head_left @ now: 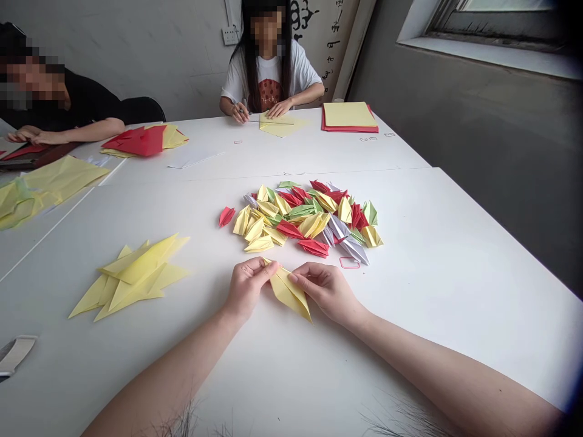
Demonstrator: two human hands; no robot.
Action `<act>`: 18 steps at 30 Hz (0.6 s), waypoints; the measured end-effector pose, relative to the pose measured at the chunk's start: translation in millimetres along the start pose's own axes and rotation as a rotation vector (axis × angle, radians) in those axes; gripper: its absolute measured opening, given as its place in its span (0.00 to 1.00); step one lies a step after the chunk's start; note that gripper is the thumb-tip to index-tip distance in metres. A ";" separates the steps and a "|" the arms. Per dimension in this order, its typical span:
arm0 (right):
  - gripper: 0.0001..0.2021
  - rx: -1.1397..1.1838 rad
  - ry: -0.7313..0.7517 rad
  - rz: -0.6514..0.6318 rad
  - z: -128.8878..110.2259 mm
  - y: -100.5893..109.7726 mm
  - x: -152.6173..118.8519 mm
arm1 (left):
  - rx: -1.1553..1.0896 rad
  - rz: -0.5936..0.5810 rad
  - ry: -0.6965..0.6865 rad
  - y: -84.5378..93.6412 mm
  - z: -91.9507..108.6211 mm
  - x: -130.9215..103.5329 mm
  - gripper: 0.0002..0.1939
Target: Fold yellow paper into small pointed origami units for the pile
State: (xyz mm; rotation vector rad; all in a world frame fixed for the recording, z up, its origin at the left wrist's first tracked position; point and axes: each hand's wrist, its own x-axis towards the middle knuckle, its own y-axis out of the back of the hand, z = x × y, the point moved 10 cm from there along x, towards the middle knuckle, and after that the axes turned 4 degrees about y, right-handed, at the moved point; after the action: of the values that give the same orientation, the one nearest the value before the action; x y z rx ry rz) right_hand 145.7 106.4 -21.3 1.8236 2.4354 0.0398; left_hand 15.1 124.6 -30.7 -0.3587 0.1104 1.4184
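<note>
Between my two hands is a folded yellow paper (289,292), narrow and pointed, its lower tip hanging toward me just over the white table (432,340). My left hand (248,282) pinches its upper left end between thumb and fingers. On the right edge, my right hand (325,290) is closed with the thumb pressed on the paper. Just beyond my hands lies a heap of small folded paper pieces (300,221) in yellow, red, green and pale purple. To the left rests a loose stack of yellow folded papers (132,276).
Across the table a person (273,73) handles a yellow sheet (280,124). Another person (68,103) leans in at the far left. Red and yellow sheets (350,116) are stacked at the back right, with more red paper (136,139) at the back left. A strap-like object (17,355) lies at the left.
</note>
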 end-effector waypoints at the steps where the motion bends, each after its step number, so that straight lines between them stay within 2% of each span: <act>1: 0.18 0.000 0.004 -0.006 -1.2 -0.6 0.2 | -0.016 0.007 0.010 0.9 -0.7 0.1 0.13; 6: 0.18 -0.011 -0.006 -0.035 -2.0 -2.0 1.8 | -0.052 0.022 0.028 2.6 -1.7 0.0 0.15; 12: 0.17 -0.015 -0.023 0.022 0.1 10.9 -1.8 | 0.140 0.130 -0.017 19.6 3.3 4.1 0.14; 15: 0.23 -0.113 0.017 -0.020 -6.0 9.8 -4.9 | 0.520 0.156 -0.145 18.4 22.5 -1.9 0.09; 17: 0.19 -0.210 0.027 -0.051 -6.5 7.2 -5.9 | 0.941 0.169 -0.286 3.6 37.7 -15.2 0.04; 18: 0.17 -0.245 0.022 -0.058 -5.0 6.4 -6.0 | 1.144 0.183 -0.353 -5.9 41.9 -24.2 0.05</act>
State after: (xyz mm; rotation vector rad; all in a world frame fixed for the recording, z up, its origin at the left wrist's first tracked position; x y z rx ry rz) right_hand 153.1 102.7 -15.5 1.6558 2.3730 0.3389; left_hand 11.4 114.0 16.7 0.8545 0.6366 1.3531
